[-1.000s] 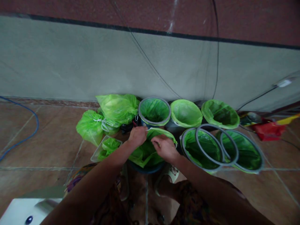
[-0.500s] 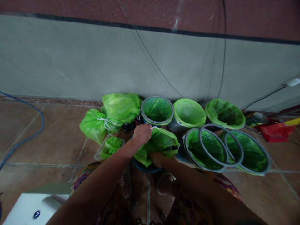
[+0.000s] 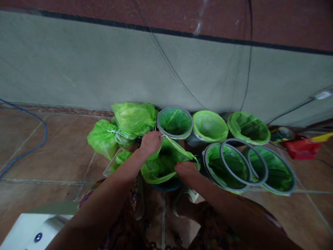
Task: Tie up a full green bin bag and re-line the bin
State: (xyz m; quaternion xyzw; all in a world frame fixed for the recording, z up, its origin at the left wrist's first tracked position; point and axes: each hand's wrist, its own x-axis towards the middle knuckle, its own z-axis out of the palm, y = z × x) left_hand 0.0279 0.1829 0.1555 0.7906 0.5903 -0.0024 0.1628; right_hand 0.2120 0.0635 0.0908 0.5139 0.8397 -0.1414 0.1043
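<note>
At the near side of a cluster of bins, the left hand [image 3: 151, 142] is closed, fingers pinching the far left edge of a green bag [image 3: 158, 169]. The right hand [image 3: 186, 170] is curled at the bag's right edge, touching it; how tightly its fingers close cannot be told. The bag's mouth gapes between the hands, its lower part inside a blue bin [image 3: 168, 187]. To the left sit a tray [image 3: 111, 167] and a tied bag [image 3: 102, 140]; to the right, a loose ring [image 3: 223, 159] overlaps two lined bins.
</note>
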